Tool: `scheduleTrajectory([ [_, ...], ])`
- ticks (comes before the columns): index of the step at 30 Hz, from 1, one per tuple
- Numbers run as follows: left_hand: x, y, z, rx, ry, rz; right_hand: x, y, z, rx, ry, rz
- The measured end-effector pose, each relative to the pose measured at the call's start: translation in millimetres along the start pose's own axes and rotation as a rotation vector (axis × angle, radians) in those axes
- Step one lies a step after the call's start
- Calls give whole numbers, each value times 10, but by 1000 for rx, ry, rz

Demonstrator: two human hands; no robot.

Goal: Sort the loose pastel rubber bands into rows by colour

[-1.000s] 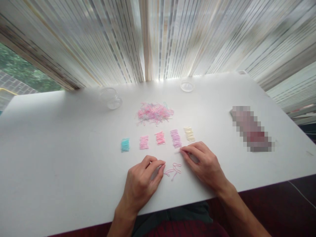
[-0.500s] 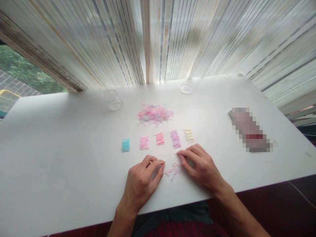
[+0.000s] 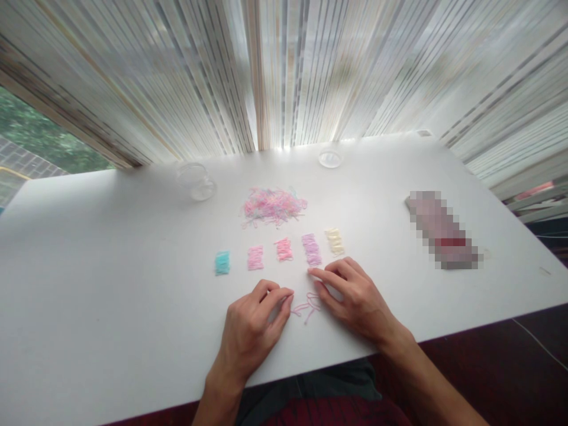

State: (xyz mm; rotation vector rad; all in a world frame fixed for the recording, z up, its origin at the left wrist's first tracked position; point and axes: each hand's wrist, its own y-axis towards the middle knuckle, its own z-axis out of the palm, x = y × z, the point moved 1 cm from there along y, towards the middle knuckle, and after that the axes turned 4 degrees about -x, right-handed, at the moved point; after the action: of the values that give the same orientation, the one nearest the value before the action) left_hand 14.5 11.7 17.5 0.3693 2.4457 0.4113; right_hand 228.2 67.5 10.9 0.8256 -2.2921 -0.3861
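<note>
My left hand (image 3: 257, 319) rests on the white table (image 3: 110, 296) with thumb and index finger pinched together; whatever sits between the tips is too small to make out. My right hand (image 3: 355, 296) has its index finger stretched out and its thumb apart. That fingertip touches down just below a column of short lilac strands (image 3: 312, 249). A few loose pink thread-like strands (image 3: 306, 307) lie between the hands. Beyond them are neat columns of teal strands (image 3: 222, 262), pink strands (image 3: 255, 258), coral strands (image 3: 284, 249) and pale yellow strands (image 3: 334, 241).
Behind the columns lies a tangled pile of mixed pastel strands (image 3: 273, 206). Clear round containers (image 3: 197, 181) stand at the back left, and a clear round lid or dish (image 3: 330, 158) at the back. A pixelated object (image 3: 444, 231) lies on the right. Striped curtains (image 3: 275, 71) hang behind.
My right thumb and index finger have parted, the index reaching slightly left to the lower end of the lilac column. My left hand keeps its pinch. The whole view has shifted slightly.
</note>
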Motion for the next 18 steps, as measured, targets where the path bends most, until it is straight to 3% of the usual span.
scheduleTrajectory([
  [18,-24,18,11,-5,22,-12,-29,1,-3,-110,16,80],
])
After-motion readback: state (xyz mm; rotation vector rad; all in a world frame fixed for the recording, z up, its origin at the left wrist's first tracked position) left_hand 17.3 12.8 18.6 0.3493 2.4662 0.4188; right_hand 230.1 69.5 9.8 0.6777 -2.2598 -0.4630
